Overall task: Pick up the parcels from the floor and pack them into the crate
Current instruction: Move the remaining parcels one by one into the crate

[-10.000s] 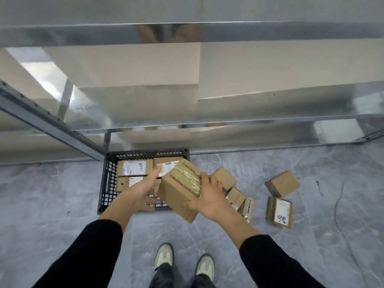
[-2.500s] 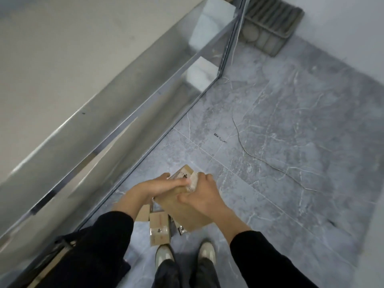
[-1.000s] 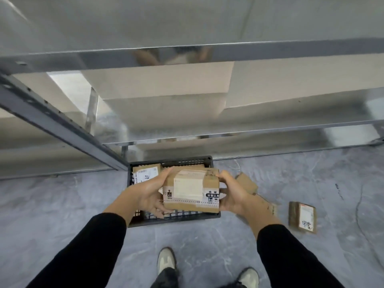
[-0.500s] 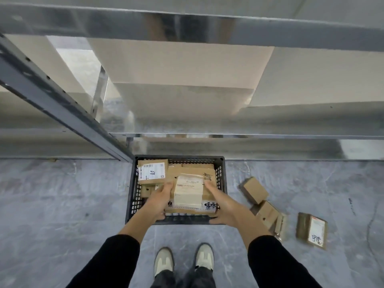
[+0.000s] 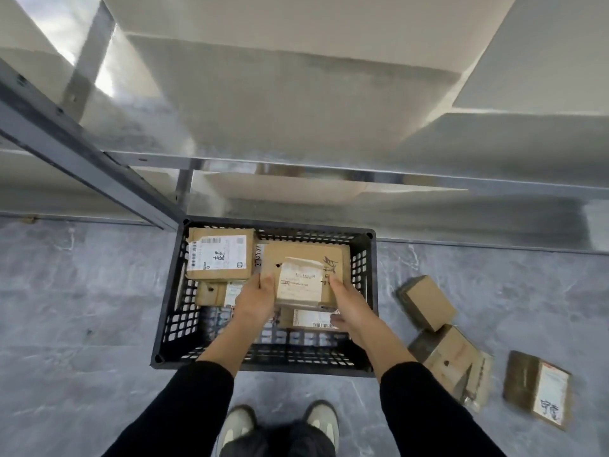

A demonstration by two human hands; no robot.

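A steel rack (image 5: pixel 99 166) stands over the grey floor (image 5: pixel 82 308), and the black crate (image 5: pixel 178 308) sits at its foot, partly filled, with a labelled box (image 5: pixel 219 255) at far left. Three stray parcels (image 5: pixel 428 301) lie on the floor to the right. The person stoops over the crate, lowering a parcel (image 5: pixel 301 282) into its far right. The left hand (image 5: pixel 255 296) and right hand (image 5: pixel 349 300) each clasp one side of it, fingers curled round the edges. Whether it already rests on the boxes below, I cannot tell. This looks like the placing step. Next comes letting go, then reaching right for a stray.
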